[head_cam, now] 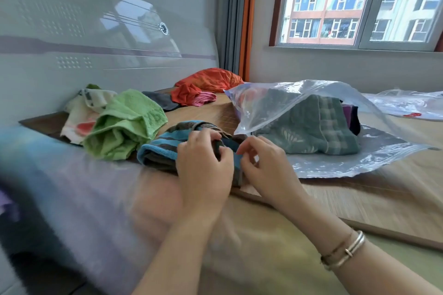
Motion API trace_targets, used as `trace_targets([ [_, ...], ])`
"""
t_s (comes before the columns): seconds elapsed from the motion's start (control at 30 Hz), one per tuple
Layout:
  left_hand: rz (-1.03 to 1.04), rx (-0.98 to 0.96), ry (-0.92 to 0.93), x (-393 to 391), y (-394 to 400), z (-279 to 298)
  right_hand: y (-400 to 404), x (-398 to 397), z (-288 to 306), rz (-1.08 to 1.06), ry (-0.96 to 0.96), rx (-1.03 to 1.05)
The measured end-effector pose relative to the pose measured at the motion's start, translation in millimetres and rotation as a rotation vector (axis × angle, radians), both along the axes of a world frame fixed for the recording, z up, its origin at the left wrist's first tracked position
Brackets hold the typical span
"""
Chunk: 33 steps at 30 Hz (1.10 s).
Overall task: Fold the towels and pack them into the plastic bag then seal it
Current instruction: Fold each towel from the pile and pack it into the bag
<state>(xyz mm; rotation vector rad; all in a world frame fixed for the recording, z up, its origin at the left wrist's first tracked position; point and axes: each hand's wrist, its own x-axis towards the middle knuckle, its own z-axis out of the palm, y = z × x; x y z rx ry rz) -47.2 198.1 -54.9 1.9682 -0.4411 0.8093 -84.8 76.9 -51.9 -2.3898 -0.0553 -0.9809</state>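
Observation:
A blue and brown striped towel point(165, 146) lies bunched on the bed mat in front of me. My left hand point(203, 165) grips its right end with curled fingers. My right hand point(263, 165) is beside it, fingers curled, pinching the same towel's edge. Just to the right lies a clear plastic bag point(299, 100), its mouth open toward me, with a folded grey-green patterned towel point(311, 127) and a dark purple one point(352, 115) inside. A crumpled green towel point(124, 124) and a white printed towel point(81, 112) lie to the left.
Orange and pink cloths point(203, 86) and a dark grey cloth point(160, 100) lie at the back by the headboard point(96, 31). A second clear plastic bag point(407, 103) lies flat at far right under the window. A blurred purple-blue fabric point(60, 187) fills the left foreground.

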Motion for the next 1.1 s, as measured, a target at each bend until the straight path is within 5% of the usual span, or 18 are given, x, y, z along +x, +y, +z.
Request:
trace_targets([
  [0.17,0.217,-0.129,0.409,30,43,-7,30,25,5,-0.055,0.297,-0.020],
  [0.3,0.201,-0.361,0.605,47,61,-9,38,37,-2,-0.077,0.252,0.025],
  [0.6,0.191,-0.423,0.701,77,80,-31,45,62,-7,-0.018,0.316,0.331],
  [0.9,0.147,-0.478,0.603,68,77,-28,35,58,9,0.056,0.089,0.583],
  [1.1,-0.081,-0.511,0.648,66,63,-29,19,48,-1,-0.278,0.112,0.018],
])
